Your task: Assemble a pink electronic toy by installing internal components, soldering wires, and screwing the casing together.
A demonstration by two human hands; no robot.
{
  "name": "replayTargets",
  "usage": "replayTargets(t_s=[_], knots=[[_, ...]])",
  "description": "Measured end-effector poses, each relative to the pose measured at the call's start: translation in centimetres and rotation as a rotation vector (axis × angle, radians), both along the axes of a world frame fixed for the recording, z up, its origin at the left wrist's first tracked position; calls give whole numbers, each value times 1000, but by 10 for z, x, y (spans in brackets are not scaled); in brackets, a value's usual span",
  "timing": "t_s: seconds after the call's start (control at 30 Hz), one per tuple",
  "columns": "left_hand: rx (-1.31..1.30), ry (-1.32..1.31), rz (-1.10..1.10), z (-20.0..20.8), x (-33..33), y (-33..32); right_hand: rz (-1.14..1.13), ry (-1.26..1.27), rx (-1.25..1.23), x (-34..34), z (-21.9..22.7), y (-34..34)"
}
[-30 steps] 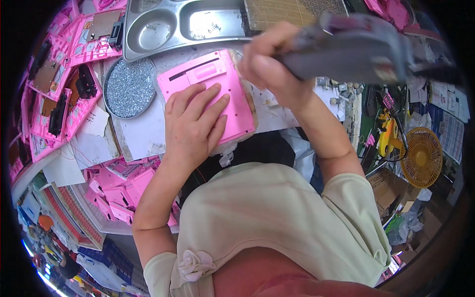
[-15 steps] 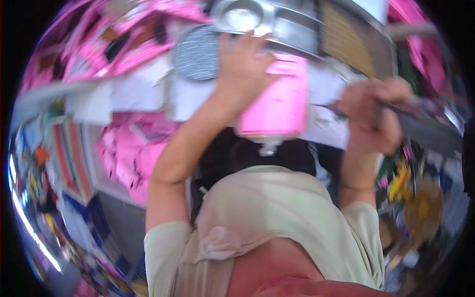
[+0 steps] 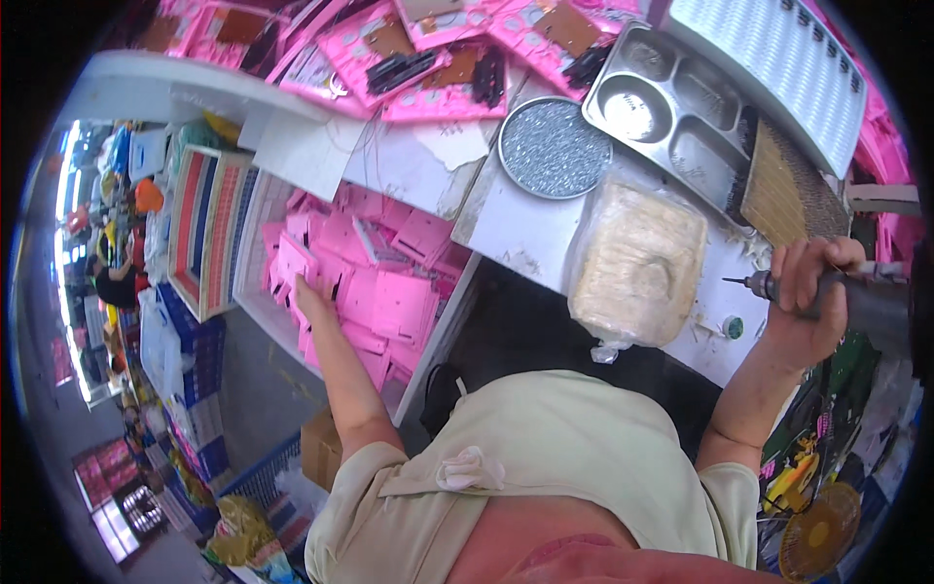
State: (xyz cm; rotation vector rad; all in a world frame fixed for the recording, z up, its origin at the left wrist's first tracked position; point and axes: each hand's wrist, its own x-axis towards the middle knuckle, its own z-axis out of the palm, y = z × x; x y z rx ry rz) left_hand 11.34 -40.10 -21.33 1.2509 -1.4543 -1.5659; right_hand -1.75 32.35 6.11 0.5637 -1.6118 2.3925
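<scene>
My left hand (image 3: 310,295) reaches into a white bin (image 3: 438,355) heaped with pink plastic panels (image 3: 375,302). Its fingers close at the edge of one pink plastic panel (image 3: 294,257), though the fingertips are partly hidden. My right hand (image 3: 813,292) wraps round a dark electric screwdriver (image 3: 869,310) whose thin bit points left over the table. Between my arms a clear-wrapped beige pad (image 3: 637,265) lies on the white table (image 3: 520,229), with nothing on top of it. Beyond the pad sits a round dish of small metal screws (image 3: 555,148).
A steel compartment tray (image 3: 671,97) stands at the back, beside a brown mat (image 3: 783,195) and a silver-white machine housing (image 3: 778,68). Pink assemblies with black parts (image 3: 409,63) pile along the far side. A small green roll (image 3: 732,327) lies near the right edge.
My left hand has moved from the pink panel on the pad leftward into the bin, and that panel is gone from the pad. The view has turned left; my right hand keeps the screwdriver.
</scene>
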Motion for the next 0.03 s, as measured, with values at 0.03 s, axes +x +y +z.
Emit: replayTargets(t_s=[0.03], knots=[[-106, -59, -49, -11, -30, -1, -79, -26, 42, 0, 6, 1]])
